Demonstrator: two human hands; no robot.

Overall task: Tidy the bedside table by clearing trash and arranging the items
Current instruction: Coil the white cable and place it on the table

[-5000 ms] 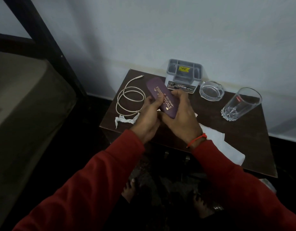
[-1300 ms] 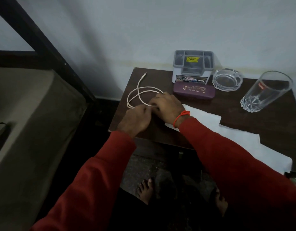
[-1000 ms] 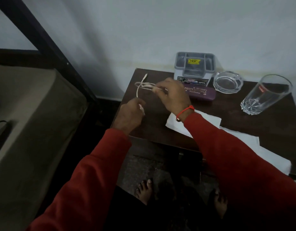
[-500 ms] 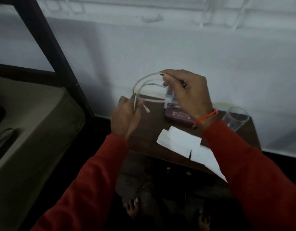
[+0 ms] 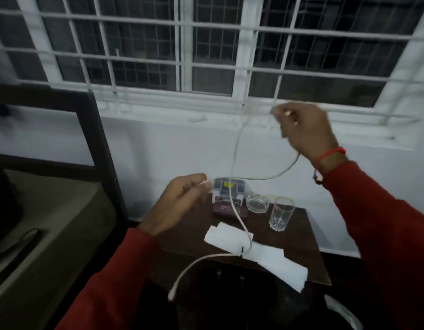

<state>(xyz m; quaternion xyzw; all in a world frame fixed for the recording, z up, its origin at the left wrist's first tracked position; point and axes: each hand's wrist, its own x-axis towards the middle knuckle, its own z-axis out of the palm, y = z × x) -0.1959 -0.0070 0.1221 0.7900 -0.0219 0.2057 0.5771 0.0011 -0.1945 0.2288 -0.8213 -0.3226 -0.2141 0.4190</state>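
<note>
In the centre of the frame, above the dark bedside table (image 5: 296, 248), a white cable (image 5: 237, 210) hangs stretched between two raised hands. The left hand (image 5: 177, 206) pinches it at centre left; the right hand (image 5: 304, 129), at upper right, grips it with curled fingers. Its free end dangles at lower centre. On the table lie white tissues (image 5: 265, 260), a purple case (image 5: 220, 209), a grey organiser (image 5: 223, 190), an ashtray (image 5: 257, 204) and a glass (image 5: 280, 216).
</note>
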